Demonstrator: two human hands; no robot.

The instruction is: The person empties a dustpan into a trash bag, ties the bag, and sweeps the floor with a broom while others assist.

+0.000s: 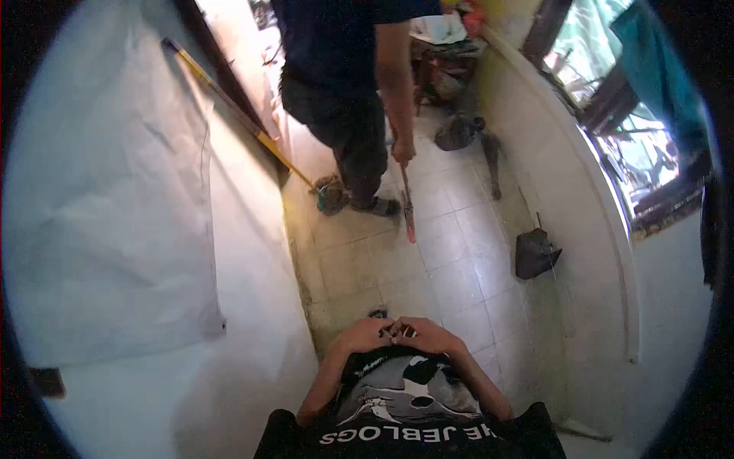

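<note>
Both of my hands meet in front of my black printed shirt [417, 394], low in the middle of the view. My left hand [367, 335] is on the left side and my right hand [425, 335] on the right, or the reverse cannot be excluded by detail. Their fingers are bent and come together at the middle, around something small and dark that I cannot make out.
Ahead, a person [336, 92] in dark clothes holds a long thin tool [407, 203] with a reddish tip. A yellow-handled mop [229, 103] leans at the left wall. A black dustpan [535, 254] and a dark bag [456, 131] lie by the right wall, below a window [642, 145].
</note>
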